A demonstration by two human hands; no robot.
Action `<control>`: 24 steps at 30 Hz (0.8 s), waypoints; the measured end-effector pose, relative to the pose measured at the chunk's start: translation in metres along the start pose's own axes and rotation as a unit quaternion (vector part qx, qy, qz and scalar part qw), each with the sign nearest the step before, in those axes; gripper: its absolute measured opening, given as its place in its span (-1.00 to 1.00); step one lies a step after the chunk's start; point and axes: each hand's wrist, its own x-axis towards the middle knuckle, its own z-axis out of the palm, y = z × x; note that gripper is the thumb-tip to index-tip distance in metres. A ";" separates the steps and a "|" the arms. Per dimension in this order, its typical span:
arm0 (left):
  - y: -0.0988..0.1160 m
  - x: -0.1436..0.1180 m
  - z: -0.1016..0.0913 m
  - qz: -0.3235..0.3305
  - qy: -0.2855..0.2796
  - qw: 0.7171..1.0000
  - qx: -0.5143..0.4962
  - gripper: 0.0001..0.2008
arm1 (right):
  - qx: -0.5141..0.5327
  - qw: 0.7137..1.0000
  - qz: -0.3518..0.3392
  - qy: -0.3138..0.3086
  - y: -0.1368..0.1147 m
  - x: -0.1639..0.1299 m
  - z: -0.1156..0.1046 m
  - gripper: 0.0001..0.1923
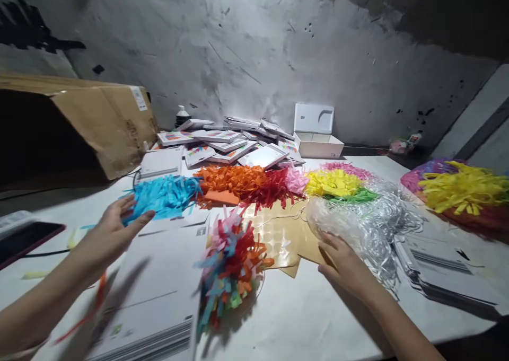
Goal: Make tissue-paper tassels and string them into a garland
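My left hand is at the left end of a pile of blue tissue-paper tassels, its thumb spread away from the fingers. The fingertips reach the pile's edge; I cannot tell whether they press on it. My right hand hovers or rests by crumpled clear plastic and tan sheets of round clear stickers, thumb and fingers apart. Between the hands lies a multicoloured bunch of tissue tassels, slightly blurred. Beside it, a flat white box with printed stripes lies below my left hand.
Orange, red and yellow tassels line the table's middle. Silver string lies right, near stacked white cards. Flat boxes pile behind, beside an open white box. A cardboard carton and phone are left.
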 end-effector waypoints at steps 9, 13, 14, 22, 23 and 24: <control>0.097 -0.054 0.077 0.321 -0.401 0.854 -0.086 -0.74 | -0.044 0.991 -0.120 0.033 -0.009 0.001 0.021 -0.81; 0.107 -0.065 0.140 0.445 -0.437 0.780 -0.051 -0.78 | -0.022 0.990 -0.129 0.044 -0.009 -0.005 0.015 -0.86; 0.104 -0.066 0.152 0.470 -0.433 0.768 -0.038 -0.79 | -0.013 0.990 -0.133 0.052 -0.011 -0.007 0.012 -0.87; 0.079 -0.072 0.167 0.504 -0.415 0.757 0.017 -0.74 | -0.023 0.984 -0.172 -0.038 -0.057 0.005 0.016 -0.66; 0.078 -0.072 0.165 0.502 -0.414 0.759 0.014 -0.75 | -0.050 0.983 -0.165 -0.058 -0.063 0.009 0.020 -0.69; 0.077 -0.071 0.162 0.504 -0.413 0.759 0.012 -0.75 | -0.073 0.981 -0.165 -0.074 -0.067 0.013 0.024 -0.74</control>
